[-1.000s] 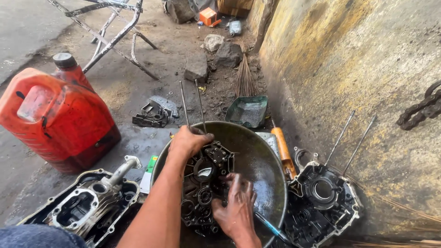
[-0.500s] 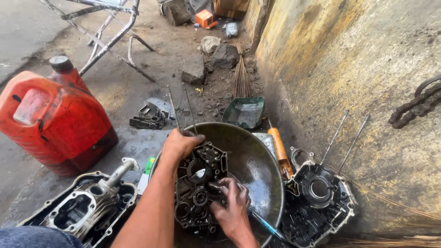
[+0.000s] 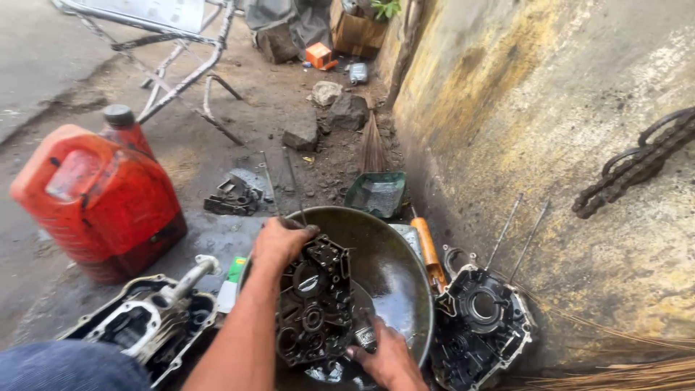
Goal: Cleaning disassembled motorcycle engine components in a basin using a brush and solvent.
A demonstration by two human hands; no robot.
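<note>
A black, greasy engine case half (image 3: 313, 311) stands tilted in a wide dark metal basin (image 3: 391, 253) on the ground. My left hand (image 3: 281, 242) grips its upper edge, where two long thin studs (image 3: 279, 190) stick up. My right hand (image 3: 387, 360) is low at the case's bottom right edge, fingers curled around a small grey object; what it is I cannot tell. Dark liquid lies in the basin's bottom.
A red plastic jerrycan (image 3: 101, 199) stands at left. A silvery engine cover (image 3: 148, 322) lies bottom left; a second black case half (image 3: 478, 318) with two studs leans at the yellow wall (image 3: 550, 108). An orange-handled tool (image 3: 427, 250), green tray (image 3: 376, 192), stones, metal frame and chain (image 3: 637, 163) surround.
My right hand has slid from the middle of the case down to its bottom right edge. The case now stands more upright. The view has shifted slightly.
</note>
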